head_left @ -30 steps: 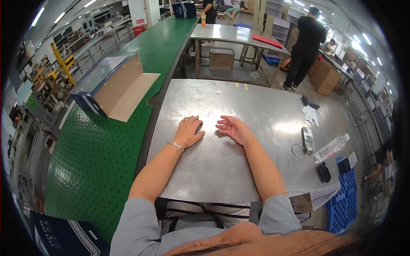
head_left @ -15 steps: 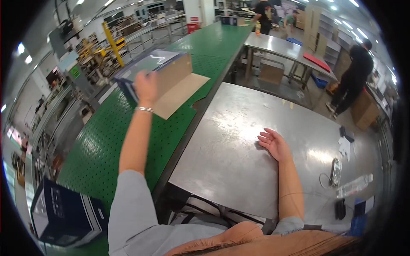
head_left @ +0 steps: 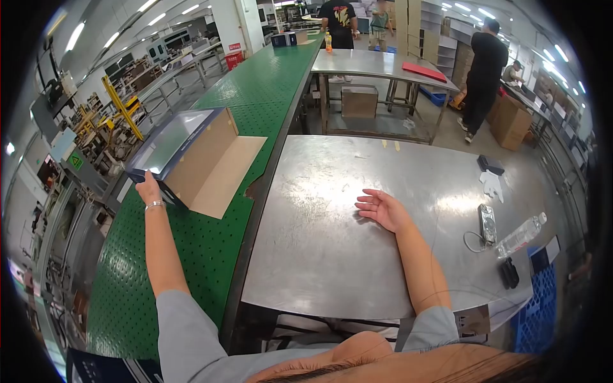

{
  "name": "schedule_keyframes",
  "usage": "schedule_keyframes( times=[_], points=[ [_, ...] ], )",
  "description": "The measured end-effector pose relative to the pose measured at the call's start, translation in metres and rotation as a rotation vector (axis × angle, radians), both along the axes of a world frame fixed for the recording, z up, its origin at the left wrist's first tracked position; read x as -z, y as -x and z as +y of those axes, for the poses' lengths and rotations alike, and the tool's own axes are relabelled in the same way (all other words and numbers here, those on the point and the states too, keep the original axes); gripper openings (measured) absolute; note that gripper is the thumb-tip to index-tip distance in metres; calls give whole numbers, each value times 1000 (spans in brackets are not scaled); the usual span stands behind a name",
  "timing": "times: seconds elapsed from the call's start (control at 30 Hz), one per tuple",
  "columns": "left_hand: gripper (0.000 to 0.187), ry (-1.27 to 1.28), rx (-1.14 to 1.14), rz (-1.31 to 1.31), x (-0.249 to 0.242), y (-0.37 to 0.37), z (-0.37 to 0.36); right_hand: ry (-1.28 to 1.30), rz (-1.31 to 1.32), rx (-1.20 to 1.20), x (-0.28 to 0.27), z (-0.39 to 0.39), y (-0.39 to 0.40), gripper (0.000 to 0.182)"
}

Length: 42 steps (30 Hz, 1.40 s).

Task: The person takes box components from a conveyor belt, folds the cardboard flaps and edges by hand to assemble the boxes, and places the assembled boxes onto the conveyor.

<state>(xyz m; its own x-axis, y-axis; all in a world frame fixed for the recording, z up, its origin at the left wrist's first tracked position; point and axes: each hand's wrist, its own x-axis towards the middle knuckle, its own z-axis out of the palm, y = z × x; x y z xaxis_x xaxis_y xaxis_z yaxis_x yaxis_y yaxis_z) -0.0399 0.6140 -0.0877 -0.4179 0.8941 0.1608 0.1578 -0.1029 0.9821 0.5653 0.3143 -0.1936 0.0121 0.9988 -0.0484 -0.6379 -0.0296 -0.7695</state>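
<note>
A dark-blue cardboard box (head_left: 203, 156) lies on the green perforated conveyor surface (head_left: 159, 268). Its brown inside faces the metal table, and a brown flap stretches out flat on that side. My left hand (head_left: 148, 188) grips the box at its near corner, thumb on top, the other fingers partly hidden. Over the bare metal table (head_left: 319, 255), my right hand (head_left: 381, 210) is open and holds nothing, palm turned partly upward with fingers loosely spread. A second dark-blue box (head_left: 108, 369) shows only in part at the bottom left.
On the table's right side are a clear plastic bottle (head_left: 522, 235), a metal device with a cable (head_left: 487, 225), a black object (head_left: 509, 273) and a white scrap (head_left: 491, 185). A blue crate (head_left: 536, 306) stands beside the table. Several people are farther back, one in black (head_left: 480, 80).
My left hand has moved from over the box to its near corner and now grips it. The view has turned, so the second box has mostly left the frame. My right hand stays open.
</note>
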Motion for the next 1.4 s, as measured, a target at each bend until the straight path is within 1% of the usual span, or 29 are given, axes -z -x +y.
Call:
schedule_keyframes(
  times=[0.13,0.17,0.27,0.3,0.33,0.5,0.63,0.7,0.83,0.9,0.93,0.97,1.0,1.03,1.07,1.13,1.17,1.23,1.3,1.37,1.4],
  points=[
    [71,113,10,-213,14,22,7,-40,34,-34,0,0,-2,39],
    [71,113,13,-214,12,19,-1,-40,33,-31,0,-1,-3,39],
    [65,281,102,-363,-8,7,-34,-52,14,-26,1,-2,-3,39],
    [63,342,128,-414,-10,3,-40,-51,6,-27,1,-2,-4,39],
    [63,349,124,-414,-7,5,-39,-44,8,-28,3,-3,-3,39],
    [58,287,75,-477,9,36,-49,-74,-59,-50,4,-5,-6,43],
    [52,80,172,-637,42,77,-48,-84,-44,-62,6,-3,-9,43],
    [47,8,317,-716,62,103,-50,-76,-38,-51,5,-1,-9,42],
    [46,-38,314,-731,73,109,-69,-51,-11,-7,3,2,-1,38],
    [46,-66,313,-734,82,109,-69,-22,-135,159,4,6,4,40],
    [45,3,416,-712,83,104,-66,-15,-197,246,3,11,4,40],
    [44,74,519,-686,84,97,-65,-6,-258,335,2,14,3,41],
    [41,124,558,-680,82,82,-67,-16,-254,343,-1,17,3,41],
    [39,179,599,-671,81,61,-70,-80,-256,385,-4,21,4,43],
    [39,179,614,-665,78,41,-69,-140,-261,429,-9,22,3,45],
    [36,188,625,-485,76,-5,-68,-261,-283,514,-17,22,-3,49],
    [36,189,638,-485,71,-36,-70,-262,-285,527,-20,18,-7,49],
    [53,405,954,-121,49,-105,-84,-270,-420,576,-30,1,-12,52],
    [71,397,1063,-124,26,-173,-116,-276,-563,620,-45,-21,-23,55],
    [84,76,1121,-191,17,-228,-153,-90,-667,644,-67,-66,-25,60],
    [84,80,1136,-196,25,-243,-153,-82,-672,658,-57,-78,-38,60]
  ],
)
